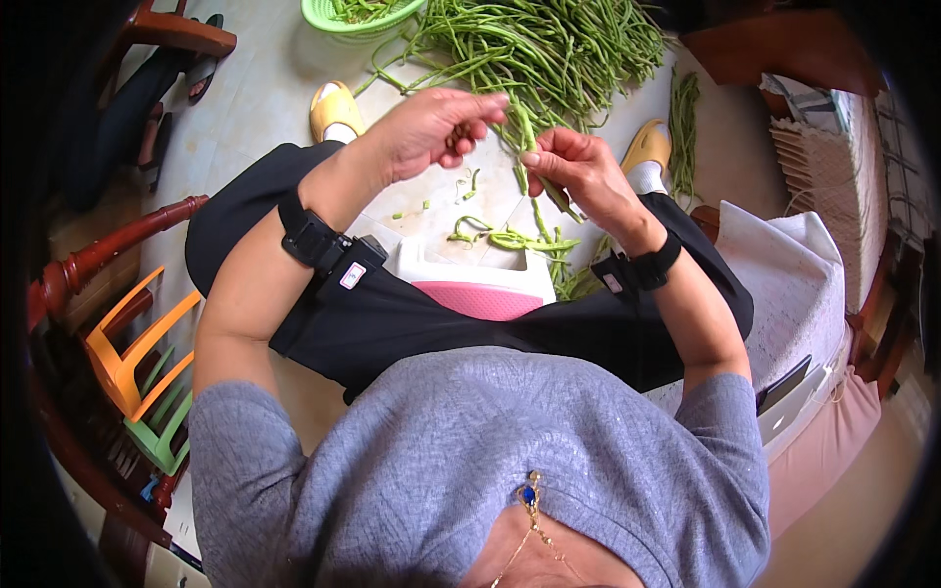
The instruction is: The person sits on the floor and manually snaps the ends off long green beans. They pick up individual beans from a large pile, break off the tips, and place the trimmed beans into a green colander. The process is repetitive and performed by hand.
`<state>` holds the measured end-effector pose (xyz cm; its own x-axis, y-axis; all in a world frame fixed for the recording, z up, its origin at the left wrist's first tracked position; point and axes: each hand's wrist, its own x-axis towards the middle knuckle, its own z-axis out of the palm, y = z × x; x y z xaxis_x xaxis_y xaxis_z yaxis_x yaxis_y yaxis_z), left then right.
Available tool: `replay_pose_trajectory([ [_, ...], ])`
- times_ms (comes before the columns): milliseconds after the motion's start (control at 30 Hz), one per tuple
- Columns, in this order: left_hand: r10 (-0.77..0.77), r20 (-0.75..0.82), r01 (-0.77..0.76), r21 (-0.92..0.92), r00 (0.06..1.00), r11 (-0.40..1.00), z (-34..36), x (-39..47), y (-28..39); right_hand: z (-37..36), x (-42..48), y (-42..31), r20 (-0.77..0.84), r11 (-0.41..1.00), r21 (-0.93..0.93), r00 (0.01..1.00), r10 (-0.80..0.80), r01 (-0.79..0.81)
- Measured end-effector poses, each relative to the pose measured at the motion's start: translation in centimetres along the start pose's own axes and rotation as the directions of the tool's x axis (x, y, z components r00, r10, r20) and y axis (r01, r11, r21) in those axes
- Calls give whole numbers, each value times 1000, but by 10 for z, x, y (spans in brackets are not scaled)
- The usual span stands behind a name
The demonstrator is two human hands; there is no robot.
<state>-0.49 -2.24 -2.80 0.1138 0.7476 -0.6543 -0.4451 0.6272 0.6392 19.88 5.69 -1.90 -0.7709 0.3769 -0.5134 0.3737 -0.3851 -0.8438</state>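
Note:
My right hand (577, 169) grips a green yardlong bean (526, 125) between thumb and fingers; part of it hangs below the hand. At the bean's upper end, the thumb and forefinger of my left hand (445, 128) are pinched together, the other fingers curled. A large heap of yardlong beans (544, 44) lies on the tiled floor just beyond both hands. Short bean pieces (470, 192) are scattered below my hands. Several longer beans (514, 239) lie by a white and pink plastic stool (478, 298) between my knees.
A green plastic basket (360, 26) holding bean pieces stands at the far left of the heap. More long beans (684, 132) lie right of my yellow slipper (647, 143). Orange (129, 360) and green plastic stools (165, 445) are at left. A laptop (790, 411) rests at right. Another person's sandalled foot (198, 81) shows upper left.

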Motion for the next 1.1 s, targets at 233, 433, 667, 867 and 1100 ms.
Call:
replay_pose_trajectory([
  [233,47,129,-44,-22,991,999,29,-7,-12,15,-27,3,-71,998,65,997,2,3],
  [433,123,108,-106,-149,987,983,22,8,-13,16,-21,9,-87,961,269,996,-36,58],
  [667,113,143,-104,-67,983,992,31,11,-10,11,-15,20,-54,904,420,997,-59,76],
  [867,157,89,-154,-39,984,987,34,15,-13,14,-14,19,-145,930,334,983,-111,154],
  [1100,148,80,-145,-50,986,988,39,11,-15,8,-12,22,-170,957,236,977,-132,170],
])
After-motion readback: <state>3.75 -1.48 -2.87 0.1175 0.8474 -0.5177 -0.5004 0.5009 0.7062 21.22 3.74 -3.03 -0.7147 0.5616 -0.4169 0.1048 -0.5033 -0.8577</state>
